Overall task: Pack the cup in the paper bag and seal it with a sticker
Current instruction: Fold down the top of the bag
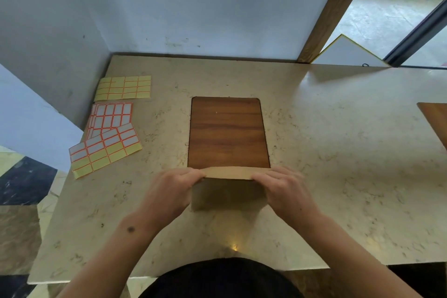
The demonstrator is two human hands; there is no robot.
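Note:
A brown paper bag stands upright on the marble table, just in front of me. Its top is folded over into a flat strip. My left hand pinches the left end of that folded strip. At the right end, my right hand pinches the strip the same way. The cup is not visible. Sticker sheets lie at the table's left: a yellow sheet at the back, a white-and-orange sheet in the middle, and a mixed sheet nearest me.
A wooden inlay panel is set into the table right behind the bag. A second wooden panel shows at the right edge. Walls close the back and left. The table's front edge runs close to my body.

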